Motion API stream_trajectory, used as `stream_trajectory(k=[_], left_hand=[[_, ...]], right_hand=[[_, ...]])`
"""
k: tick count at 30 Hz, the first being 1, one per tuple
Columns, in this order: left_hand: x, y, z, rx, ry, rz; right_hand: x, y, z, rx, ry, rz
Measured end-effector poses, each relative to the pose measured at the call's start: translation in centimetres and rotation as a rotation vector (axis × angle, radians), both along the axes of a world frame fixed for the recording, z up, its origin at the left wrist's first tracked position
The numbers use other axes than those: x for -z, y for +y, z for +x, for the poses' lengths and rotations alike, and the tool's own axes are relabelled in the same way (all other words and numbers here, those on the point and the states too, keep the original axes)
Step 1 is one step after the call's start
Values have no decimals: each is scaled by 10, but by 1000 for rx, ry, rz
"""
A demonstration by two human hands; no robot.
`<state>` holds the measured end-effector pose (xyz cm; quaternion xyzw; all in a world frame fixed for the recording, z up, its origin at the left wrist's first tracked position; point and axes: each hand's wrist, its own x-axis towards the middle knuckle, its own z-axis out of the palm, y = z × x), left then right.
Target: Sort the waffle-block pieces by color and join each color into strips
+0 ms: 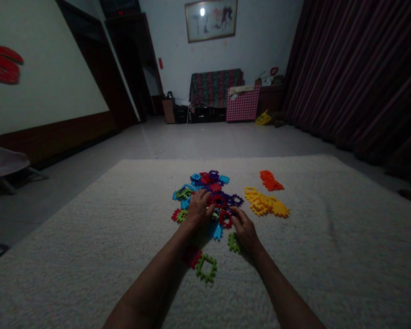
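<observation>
A mixed pile of flat plastic interlocking tiles with toothed edges, in blue [218, 232], purple [237, 200], red and green, lies on the pale mat. My left hand [198, 208] rests over the left-middle of the pile, fingers stretched out and thumb apart; what lies beneath it is hidden. At the pile's right edge, my right hand [245, 227] has its thumb and fingertips closed at the edge of a red open-centred tile [226, 220]. A green tile [233, 242] lies beside that wrist. Nearer me are a green square frame tile [206, 268] and a dark red tile [192, 256].
Right of the pile lie a group of yellow tiles [267, 204] and, behind it, a cluster of orange tiles [271, 180]. The pale mat [106, 219] spreads around them. A chair [7, 162] stands at left, with a long curtain [345, 68] at right.
</observation>
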<state>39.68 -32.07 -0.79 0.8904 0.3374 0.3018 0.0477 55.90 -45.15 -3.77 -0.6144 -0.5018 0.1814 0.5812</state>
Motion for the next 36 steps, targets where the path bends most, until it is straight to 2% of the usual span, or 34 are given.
stream_trajectory(k=[3, 6, 10, 13, 16, 19, 23, 29, 36], left_hand=[[-5, -14, 15, 142, 148, -24], [-15, -3, 27, 138, 214, -28], [-37, 42, 50, 19, 238, -33], [-48, 81, 73, -95, 359, -136], [-48, 110, 92, -185, 440, -217], [-42, 123, 99, -193, 487, -253], [-37, 118, 90, -156, 555, -254], [-41, 93, 55, -71, 628, -237], [-49, 76, 26, -51, 566, -231]], right_hand=[[-3, -1, -1, 7, 5, 2], [-5, -1, -2, 23, 7, 8], [-3, 2, -1, 50, 39, 5], [2, 3, 1, 50, 81, -14], [6, 3, 3, 41, 94, -16], [7, 2, 3, 29, 94, -12], [5, 2, 1, 19, 84, -2], [5, 2, 0, 16, 76, 9], [3, 4, 1, 12, 63, 45]])
